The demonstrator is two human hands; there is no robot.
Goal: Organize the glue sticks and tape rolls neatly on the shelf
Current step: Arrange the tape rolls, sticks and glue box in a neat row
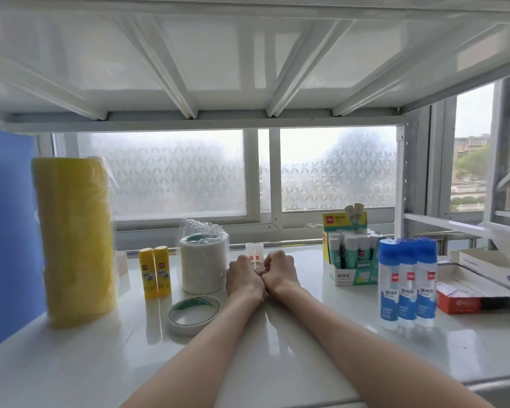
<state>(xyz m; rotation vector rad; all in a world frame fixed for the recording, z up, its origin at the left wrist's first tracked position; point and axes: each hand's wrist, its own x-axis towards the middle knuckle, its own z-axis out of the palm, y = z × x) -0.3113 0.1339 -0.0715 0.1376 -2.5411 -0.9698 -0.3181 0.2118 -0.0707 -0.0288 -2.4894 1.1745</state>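
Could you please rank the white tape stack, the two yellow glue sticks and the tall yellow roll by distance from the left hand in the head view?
1. White tape stack, just left of the left hand.
2. Yellow glue sticks, further left.
3. Tall yellow roll, far left.

Two yellow glue sticks (154, 272) are standing side by side at the left of the shelf (277, 348). Two small white glue sticks (254, 254) are standing at the middle. Three blue-capped glue sticks (407, 281) are lining up at the right. One open box of glue sticks (349, 251) is sitting far right; its contents are too crowded to count. One yellow tape stack (74, 240), one white tape stack (202, 262) and one loose tape roll (193, 315) are sitting left. One red box (457, 300) is lying at the right.
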